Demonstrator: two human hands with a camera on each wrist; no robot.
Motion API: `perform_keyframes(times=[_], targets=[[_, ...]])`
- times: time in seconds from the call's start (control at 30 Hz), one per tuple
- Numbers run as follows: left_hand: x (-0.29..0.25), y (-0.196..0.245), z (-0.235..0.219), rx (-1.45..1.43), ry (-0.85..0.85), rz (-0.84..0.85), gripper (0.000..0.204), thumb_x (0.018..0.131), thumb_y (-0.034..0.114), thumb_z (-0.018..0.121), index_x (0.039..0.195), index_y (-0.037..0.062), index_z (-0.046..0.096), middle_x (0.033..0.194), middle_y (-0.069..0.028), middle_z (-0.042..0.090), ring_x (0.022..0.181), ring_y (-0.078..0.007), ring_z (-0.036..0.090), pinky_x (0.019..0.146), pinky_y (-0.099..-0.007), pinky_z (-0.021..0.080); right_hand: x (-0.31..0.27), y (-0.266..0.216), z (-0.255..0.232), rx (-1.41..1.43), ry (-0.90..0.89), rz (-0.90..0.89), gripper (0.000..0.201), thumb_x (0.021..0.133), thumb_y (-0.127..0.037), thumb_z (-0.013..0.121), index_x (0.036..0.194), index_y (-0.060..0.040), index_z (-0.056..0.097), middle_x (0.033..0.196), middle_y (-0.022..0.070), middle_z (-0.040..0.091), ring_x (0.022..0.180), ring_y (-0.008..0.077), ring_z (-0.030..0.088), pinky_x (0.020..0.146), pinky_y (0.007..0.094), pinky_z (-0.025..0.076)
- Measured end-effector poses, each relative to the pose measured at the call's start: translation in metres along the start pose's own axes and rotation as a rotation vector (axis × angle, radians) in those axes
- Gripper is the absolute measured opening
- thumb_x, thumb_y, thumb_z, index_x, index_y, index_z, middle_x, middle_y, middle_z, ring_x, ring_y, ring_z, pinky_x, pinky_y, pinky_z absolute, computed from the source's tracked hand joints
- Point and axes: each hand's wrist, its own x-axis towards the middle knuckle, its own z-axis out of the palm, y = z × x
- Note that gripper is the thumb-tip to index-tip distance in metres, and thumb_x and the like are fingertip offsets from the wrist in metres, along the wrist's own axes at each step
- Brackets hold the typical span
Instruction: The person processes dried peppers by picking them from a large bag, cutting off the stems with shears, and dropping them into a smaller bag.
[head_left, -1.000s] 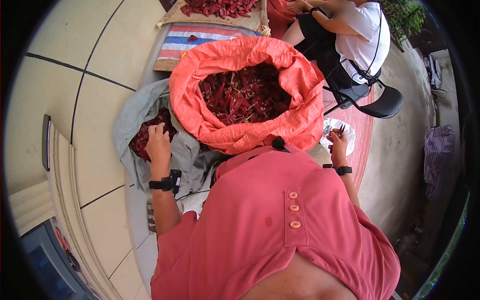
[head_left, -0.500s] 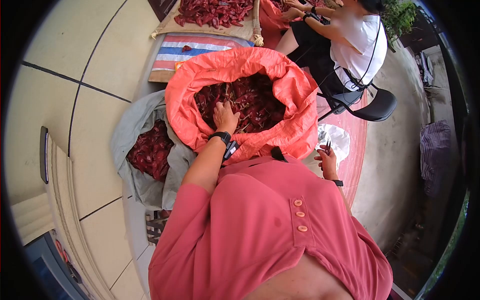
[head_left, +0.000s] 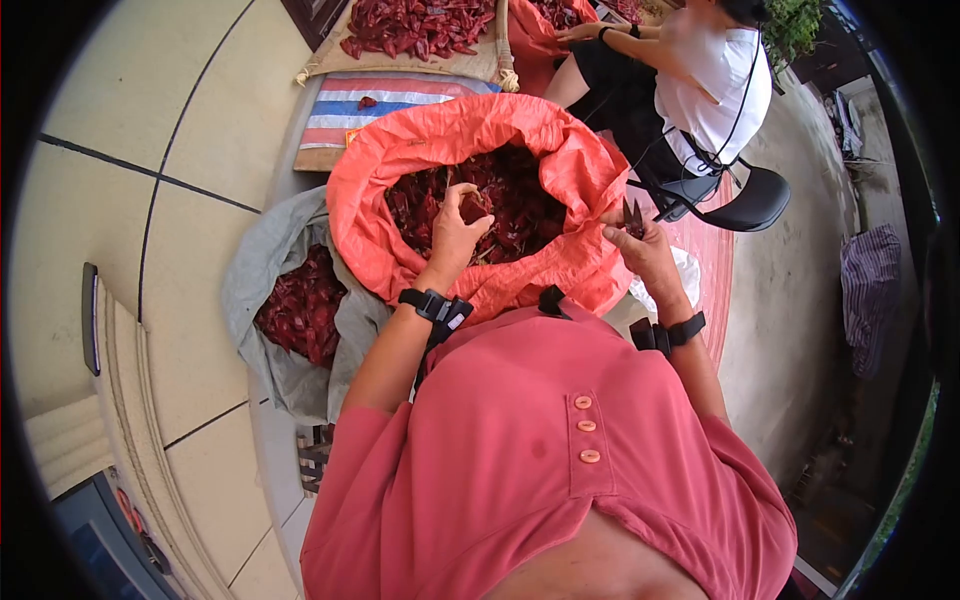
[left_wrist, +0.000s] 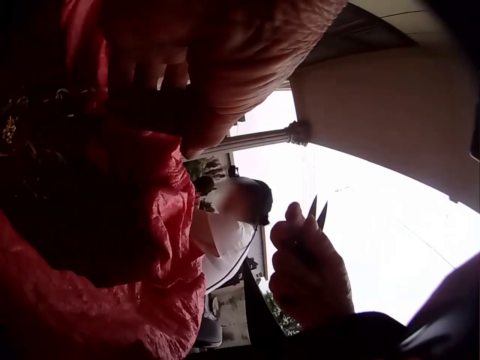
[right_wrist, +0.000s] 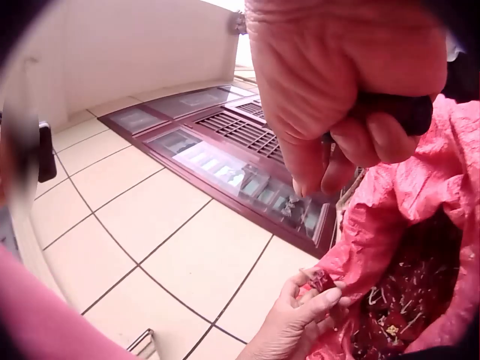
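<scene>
The left hand [head_left: 456,238] is over the mouth of the large red sack [head_left: 365,215], which holds dried red chilies [head_left: 510,195]. In the right wrist view the left hand [right_wrist: 296,322] pinches a dried chili [right_wrist: 321,281] between thumb and fingers. At the sack's right edge, the right hand [head_left: 648,262] grips small dark scissors [head_left: 632,215], their two pointed blades standing up and slightly apart. The left wrist view shows the right hand [left_wrist: 311,277] curled round the scissors [left_wrist: 318,213].
A grey sack [head_left: 250,260] of red chilies [head_left: 302,310] stands left of the red one. Beyond lie a striped sack [head_left: 385,100] and a burlap sheet [head_left: 360,60] with chilies. A person in white [head_left: 720,90] sits at upper right beside a black chair [head_left: 755,200].
From the grey sack, the left hand has moved right to the red sack and has lifted a chili. The right hand with the scissors has come up and in toward the red sack's edge.
</scene>
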Motion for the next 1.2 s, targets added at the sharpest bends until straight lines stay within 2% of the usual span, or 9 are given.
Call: perform_keyframes(times=[0.07,0.2,0.57,0.67,0.73,0.77,0.9,1.1,1.2], targets=[[-0.001,0.025,0.002,-0.008,-0.023,0.108,0.053,0.075,0.004,0.074,0.121,0.0060,0.047,0.112,-0.0104,0.060,0.104,-0.0178,0.058,0.092,-0.0300,0.045,0.019,-0.022,0.032,0.001,-0.130,-0.098,0.022,0.088,-0.012,0.068,0.107,-0.0021,0.065,0.096,-0.0003,0.064,0.087,0.0072,0.058,0.080,0.0231,0.047],[-0.006,0.073,0.001,-0.032,-0.051,0.084,0.052,0.072,0.002,0.074,0.117,0.0053,0.049,0.110,-0.0154,0.060,0.109,-0.0306,0.058,0.094,-0.0371,0.045,0.054,-0.030,0.084,-0.026,-0.292,-0.369,0.022,0.085,-0.009,0.068,0.105,-0.0012,0.064,0.091,0.0027,0.064,0.084,0.0096,0.058,0.076,0.0251,0.047],[-0.011,0.076,0.004,-0.057,0.073,0.181,0.019,0.087,0.006,0.057,0.105,-0.0002,0.054,0.094,-0.0190,0.063,0.087,-0.0347,0.064,0.074,-0.0382,0.049,0.048,-0.043,0.113,-0.737,-0.161,-1.029,0.023,0.082,-0.005,0.061,0.104,-0.0080,0.055,0.104,0.0109,0.058,0.087,0.0355,0.061,0.070,0.0394,0.051],[-0.018,0.084,0.003,-0.171,-0.035,0.099,0.015,0.091,0.012,0.051,0.099,-0.0007,0.057,0.083,-0.0138,0.062,0.077,-0.0256,0.063,0.066,-0.0350,0.048,0.041,-0.041,0.115,-0.688,-0.140,-0.970,0.018,0.085,-0.005,0.059,0.102,-0.0065,0.054,0.103,0.0116,0.059,0.086,0.0368,0.060,0.069,0.0390,0.050],[-0.029,0.098,-0.009,-0.148,-0.203,-0.107,0.014,0.091,0.009,0.049,0.098,0.0000,0.057,0.071,-0.0040,0.059,0.064,-0.0147,0.057,0.057,-0.0315,0.046,0.048,-0.025,0.118,-0.341,-0.199,-0.768,0.005,0.094,-0.006,0.055,0.097,-0.0037,0.053,0.079,0.0050,0.056,0.064,0.0173,0.057,0.055,0.0291,0.046],[-0.031,0.095,-0.009,-0.046,-0.210,-0.116,0.018,0.092,0.013,0.052,0.101,-0.0025,0.055,0.074,-0.0183,0.063,0.072,-0.0344,0.065,0.063,-0.0396,0.048,0.045,-0.023,0.116,-0.212,-0.264,-0.603,0.002,0.095,-0.008,0.054,0.096,-0.0057,0.053,0.073,0.0013,0.052,0.057,0.0127,0.049,0.050,0.0269,0.041],[-0.040,0.096,-0.023,0.146,-0.283,0.046,0.021,0.091,0.014,0.053,0.102,-0.0037,0.055,0.083,-0.0259,0.061,0.082,-0.0422,0.061,0.067,-0.0433,0.048,0.034,-0.031,0.110,0.193,-0.466,-0.117,0.004,0.097,-0.011,0.052,0.094,-0.0104,0.054,0.060,-0.0062,0.039,0.044,0.0040,0.031,0.041,0.0217,0.029],[-0.041,0.074,-0.027,0.325,-0.225,0.384,0.025,0.092,0.019,0.057,0.104,-0.0028,0.056,0.071,-0.0204,0.059,0.066,-0.0324,0.062,0.060,-0.0387,0.046,0.046,-0.018,0.099,0.646,-0.654,0.278,0.004,0.096,-0.010,0.054,0.096,-0.0068,0.057,0.064,-0.0053,0.046,0.045,0.0028,0.036,0.042,0.0193,0.033],[-0.040,0.071,-0.028,0.278,-0.275,0.235,0.025,0.092,0.020,0.057,0.103,-0.0028,0.057,0.074,-0.0223,0.060,0.069,-0.0339,0.062,0.059,-0.0388,0.046,0.056,-0.002,0.094,0.825,-0.718,0.464,0.007,0.098,-0.010,0.051,0.098,-0.0057,0.057,0.068,-0.0058,0.047,0.047,0.0012,0.036,0.043,0.0180,0.033]])
